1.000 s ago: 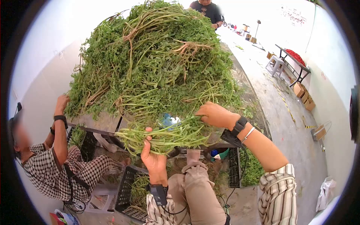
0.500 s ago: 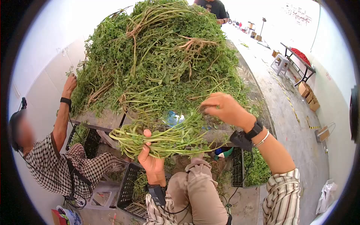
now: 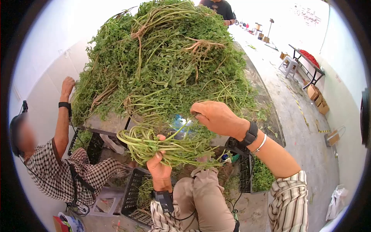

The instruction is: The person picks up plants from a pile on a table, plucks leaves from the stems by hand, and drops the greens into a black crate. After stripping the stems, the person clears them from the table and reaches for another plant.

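My left hand (image 3: 159, 170) is closed around a loose bunch of leafy green stems (image 3: 177, 151), held in front of the table edge above my knees. The cut or bent ends curl to the left and the leafier part points right. Just above the bunch, my right hand (image 3: 218, 119) is pinched on a thin green stem (image 3: 183, 128) that slants down toward the bunch. Behind both hands rises a large heap of green leafy plants (image 3: 162, 73), some with pale brown roots, on the table (image 3: 106, 123).
A black crate (image 3: 133, 193) with greens stands by my left leg, and another crate (image 3: 245, 170) is at the right. On the left sits a co-worker (image 3: 54, 166) reaching toward the heap; another person (image 3: 219, 9) stands behind it. A white stool (image 3: 288, 66) is further right.
My right hand has moved left and slightly down, closer to the bunch. The bunch has shifted a little right and down. The co-worker's hand on the left has moved slightly.
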`<state>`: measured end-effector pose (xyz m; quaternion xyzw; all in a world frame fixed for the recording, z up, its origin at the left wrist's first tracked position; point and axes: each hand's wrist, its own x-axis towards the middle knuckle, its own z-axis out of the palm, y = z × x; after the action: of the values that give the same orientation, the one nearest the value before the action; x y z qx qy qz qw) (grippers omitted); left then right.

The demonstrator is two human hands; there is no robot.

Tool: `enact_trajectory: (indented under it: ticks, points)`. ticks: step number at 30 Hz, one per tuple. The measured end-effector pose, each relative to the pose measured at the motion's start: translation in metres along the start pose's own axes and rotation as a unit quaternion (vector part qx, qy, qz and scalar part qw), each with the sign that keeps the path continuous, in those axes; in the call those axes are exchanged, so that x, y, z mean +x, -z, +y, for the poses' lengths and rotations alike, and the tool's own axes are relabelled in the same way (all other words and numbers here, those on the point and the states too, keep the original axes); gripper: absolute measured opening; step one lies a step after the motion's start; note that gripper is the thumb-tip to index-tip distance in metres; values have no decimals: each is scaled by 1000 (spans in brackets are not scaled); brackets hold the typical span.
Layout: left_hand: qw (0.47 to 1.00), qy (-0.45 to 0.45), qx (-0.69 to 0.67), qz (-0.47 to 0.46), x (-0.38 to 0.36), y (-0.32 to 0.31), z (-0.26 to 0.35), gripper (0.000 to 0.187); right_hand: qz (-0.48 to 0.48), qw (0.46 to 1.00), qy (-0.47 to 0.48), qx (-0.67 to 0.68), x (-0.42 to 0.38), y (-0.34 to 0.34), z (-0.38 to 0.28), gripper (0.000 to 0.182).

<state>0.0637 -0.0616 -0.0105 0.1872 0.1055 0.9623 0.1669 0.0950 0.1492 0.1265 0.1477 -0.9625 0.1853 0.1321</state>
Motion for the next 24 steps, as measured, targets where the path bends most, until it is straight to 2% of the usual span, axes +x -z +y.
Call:
enact_trajectory:
  ticks: [1, 3, 7, 16, 18, 19, 21, 22, 24]
  points:
    - [1000, -5, 11, 6, -1, -2, -1, 55, -1, 1000, 0, -2, 0, 0, 3, 18]
    - [1000, -12, 21, 14, -2, -4, -2, 56, 50, 996, 73, -16, -1, -4, 9, 17]
    - [1000, -1, 7, 9, -1, 1, -5, 57, 30, 996, 84, -26, -4, -6, 13, 14]
    - [999, -8, 52, 7, 1, -8, -10, 55, 58, 989, 83, -108, -3, -12, 19, 17]
    - [999, -14, 46, -3, 2, -5, -11, 55, 113, 988, 75, -70, -2, -12, 20, 20]
    - [999, -13, 35, -4, 2, 0, -11, 56, 112, 988, 75, -70, -3, -9, 22, 20]
    - [1000, -10, 23, -4, 0, 4, -11, 56, 101, 990, -15, -93, -8, -1, 26, 23]
    - [1000, -10, 10, -1, 0, 4, -11, 56, 100, 990, -15, -94, -13, 0, 30, 23]
    - [1000, -11, -4, 2, 0, 5, -11, 55, 86, 995, -42, -12, -18, 2, 34, 23]
